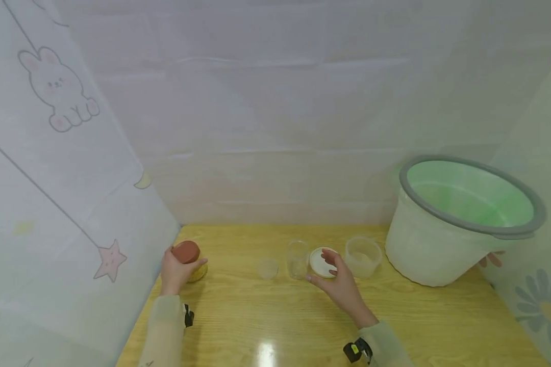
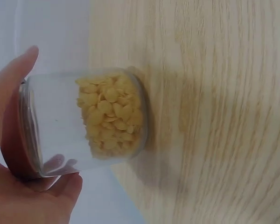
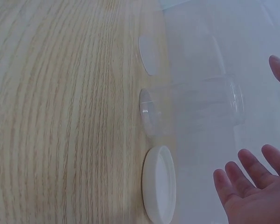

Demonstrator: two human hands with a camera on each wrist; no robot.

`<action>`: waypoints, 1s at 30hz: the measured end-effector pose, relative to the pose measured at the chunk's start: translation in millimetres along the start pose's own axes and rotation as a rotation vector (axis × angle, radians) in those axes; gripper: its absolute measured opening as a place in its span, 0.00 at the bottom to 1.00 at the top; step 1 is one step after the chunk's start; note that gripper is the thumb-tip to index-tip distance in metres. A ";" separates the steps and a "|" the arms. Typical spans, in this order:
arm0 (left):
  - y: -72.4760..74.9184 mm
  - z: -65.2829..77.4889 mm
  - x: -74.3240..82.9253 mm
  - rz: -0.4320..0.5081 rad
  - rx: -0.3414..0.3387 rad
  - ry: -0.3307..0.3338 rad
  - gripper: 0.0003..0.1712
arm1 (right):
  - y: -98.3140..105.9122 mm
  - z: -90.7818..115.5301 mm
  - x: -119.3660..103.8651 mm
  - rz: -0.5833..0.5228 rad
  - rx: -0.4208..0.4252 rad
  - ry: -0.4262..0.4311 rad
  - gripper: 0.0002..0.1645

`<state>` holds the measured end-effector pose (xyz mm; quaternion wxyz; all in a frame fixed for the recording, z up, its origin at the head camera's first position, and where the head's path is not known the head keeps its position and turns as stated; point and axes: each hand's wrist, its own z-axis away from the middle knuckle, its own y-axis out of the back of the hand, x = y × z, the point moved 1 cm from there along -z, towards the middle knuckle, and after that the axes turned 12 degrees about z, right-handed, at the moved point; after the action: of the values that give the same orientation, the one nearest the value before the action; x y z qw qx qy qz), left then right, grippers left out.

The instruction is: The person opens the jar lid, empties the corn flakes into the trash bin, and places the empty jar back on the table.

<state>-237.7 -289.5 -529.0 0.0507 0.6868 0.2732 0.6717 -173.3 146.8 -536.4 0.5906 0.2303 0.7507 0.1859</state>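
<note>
At the table's left side, my left hand (image 1: 174, 275) grips a clear jar by its red-brown lid (image 1: 186, 252), fingers and thumb around the top. Flat, yellowish pieces (image 2: 109, 116) fill the lower half of that jar (image 2: 56, 112), whose base is right at the tabletop. Over the middle of the table hovers my right hand (image 1: 343, 289), fingers spread with nothing between them. Beyond it are an upright clear, empty jar (image 1: 297, 261) and a round white lid (image 1: 319, 264) lying flat. A small translucent disc (image 1: 268, 268) lies left of the empty jar.
A translucent round tub (image 1: 362, 255) stands right of the white lid. Farther right is a large white bucket (image 1: 422, 250) with a grey rim and green inside. Printed sheets (image 1: 275, 127) enclose the wooden table (image 1: 239, 316) at the back and both sides.
</note>
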 end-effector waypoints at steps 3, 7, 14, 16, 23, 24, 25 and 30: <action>-1.1 2.0 -6.3 0.038 0.028 0.014 0.61 | -2.0 2.7 0.2 0.003 -0.003 -0.009 0.48; -5.4 6.3 -12.0 0.053 0.051 0.023 0.59 | -3.8 5.4 -1.9 0.003 -0.002 -0.012 0.46; -14.8 11.1 -8.6 0.067 0.078 -0.013 0.57 | 8.4 9.2 -30.7 -0.047 -0.005 0.004 0.43; -16.9 11.9 -6.1 0.063 0.081 -0.023 0.57 | 12.8 9.6 -38.4 -0.030 -0.004 0.013 0.43; -20.7 15.0 5.3 0.086 0.075 -0.040 0.55 | 17.7 8.9 -44.2 -0.031 -0.007 0.010 0.42; -21.0 15.3 7.3 0.092 0.076 -0.047 0.55 | 17.6 8.9 -44.0 -0.031 -0.007 0.012 0.42; -21.2 15.9 10.0 0.098 0.080 -0.054 0.54 | 17.4 8.8 -43.8 -0.031 -0.006 0.013 0.42; -22.4 18.5 27.7 0.105 0.086 -0.115 0.54 | 17.1 9.4 -44.9 -0.026 -0.011 0.015 0.41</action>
<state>-228.5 -252.8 -515.7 0.0017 0.7390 0.2620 0.6206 -153.2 135.6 -493.1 0.5885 0.2158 0.7571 0.1841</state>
